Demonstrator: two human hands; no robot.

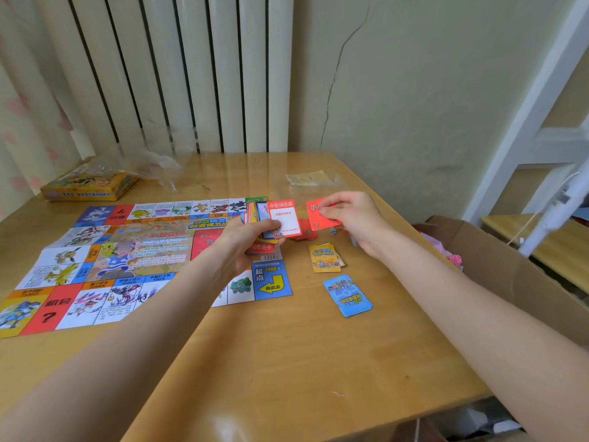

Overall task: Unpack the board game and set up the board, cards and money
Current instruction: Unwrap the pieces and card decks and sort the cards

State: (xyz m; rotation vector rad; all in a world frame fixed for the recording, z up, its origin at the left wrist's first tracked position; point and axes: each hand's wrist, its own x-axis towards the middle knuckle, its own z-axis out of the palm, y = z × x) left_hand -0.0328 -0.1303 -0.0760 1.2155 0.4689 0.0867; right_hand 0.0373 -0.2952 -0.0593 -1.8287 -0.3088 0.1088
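The paper game board point(105, 266) lies unfolded on the left half of the wooden table point(287, 362). My left hand point(245, 240) grips a fanned stack of cards point(274, 218) above the board's right edge, a red-bordered card facing up in front. To its right, my right hand point(350, 218) pinches a single red card point(322, 215) held in the air. A small pile of red cards point(304, 232) lies under my hands. A yellow card pile point(325, 257) and a blue card pile point(348, 295) lie on the table right of the board. A small die point(333, 231) sits by the red pile.
The yellow game box point(89, 186) with crumpled clear wrap point(149, 167) sits at the back left. A clear plastic bag with paper point(310, 178) lies at the back. An open cardboard box point(510, 266) stands off the table's right edge. A white radiator point(178, 74) is behind.
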